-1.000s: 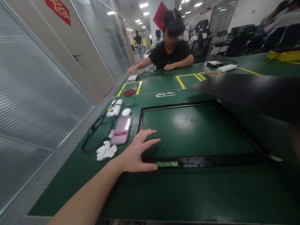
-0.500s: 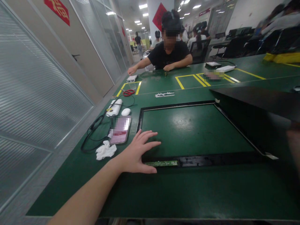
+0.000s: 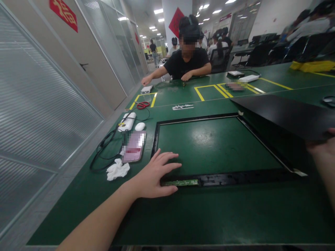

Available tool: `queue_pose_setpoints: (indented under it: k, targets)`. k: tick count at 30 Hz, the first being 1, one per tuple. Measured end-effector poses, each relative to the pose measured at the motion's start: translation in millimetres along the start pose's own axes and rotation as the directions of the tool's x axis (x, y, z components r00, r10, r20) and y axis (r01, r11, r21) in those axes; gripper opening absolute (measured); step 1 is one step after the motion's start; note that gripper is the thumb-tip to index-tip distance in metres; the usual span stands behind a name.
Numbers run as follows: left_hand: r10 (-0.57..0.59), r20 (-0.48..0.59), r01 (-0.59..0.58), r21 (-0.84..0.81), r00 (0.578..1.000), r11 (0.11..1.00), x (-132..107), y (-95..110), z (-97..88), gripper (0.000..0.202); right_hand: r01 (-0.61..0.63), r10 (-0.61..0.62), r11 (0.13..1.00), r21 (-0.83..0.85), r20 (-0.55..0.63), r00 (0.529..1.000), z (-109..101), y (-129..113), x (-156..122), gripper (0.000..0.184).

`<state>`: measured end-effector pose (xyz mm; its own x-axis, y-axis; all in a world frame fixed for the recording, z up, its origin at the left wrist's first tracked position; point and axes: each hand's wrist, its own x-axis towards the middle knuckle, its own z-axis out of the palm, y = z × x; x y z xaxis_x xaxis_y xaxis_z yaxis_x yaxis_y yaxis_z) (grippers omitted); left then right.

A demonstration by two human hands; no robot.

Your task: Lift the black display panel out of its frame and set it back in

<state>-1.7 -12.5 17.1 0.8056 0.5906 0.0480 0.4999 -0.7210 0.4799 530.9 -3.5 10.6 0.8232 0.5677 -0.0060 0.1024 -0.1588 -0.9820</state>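
Observation:
A black rectangular frame (image 3: 235, 177) lies flat on the green table, with a green circuit board strip (image 3: 184, 182) set in its near bar. My left hand (image 3: 154, 176) rests over the frame's near left corner, fingers spread, hiding that corner and the strip's left end. At the right, my right hand (image 3: 321, 148) grips the near right edge of a thin black panel (image 3: 285, 115). That panel is tilted and raised beside the frame's right side. Pale tabs (image 3: 299, 173) stick out at the frame's right corners.
Left of the frame lie a phone (image 3: 133, 148), crumpled tissue (image 3: 118, 169), a white oval object (image 3: 140, 126), a white device (image 3: 127, 122) and black cables (image 3: 101, 146). Red scissors (image 3: 143, 105) and white strips (image 3: 182, 107) lie beyond. A person (image 3: 187, 62) sits across the table.
The black panel shows more of its flat upper face, and my right hand has come further into view, holding its edge. My left hand stays at the frame's corner.

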Motion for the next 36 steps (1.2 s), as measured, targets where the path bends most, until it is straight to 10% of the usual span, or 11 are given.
queue_pose_setpoints:
  k: [8,36]
  targets:
    - [0.012,0.007,-0.012,-0.012,1.000,1.000,0.1,-2.1,1.0,0.064,-0.278,0.350,0.901,0.334,-0.181,0.919,9.3,-5.1,-14.9,0.046]
    - [-0.035,0.053,0.038,-0.042,0.998,0.998,2.8,6.7,-3.7,0.072,-0.278,0.339,0.911,0.303,-0.169,0.925,6.2,10.4,4.8,0.047]
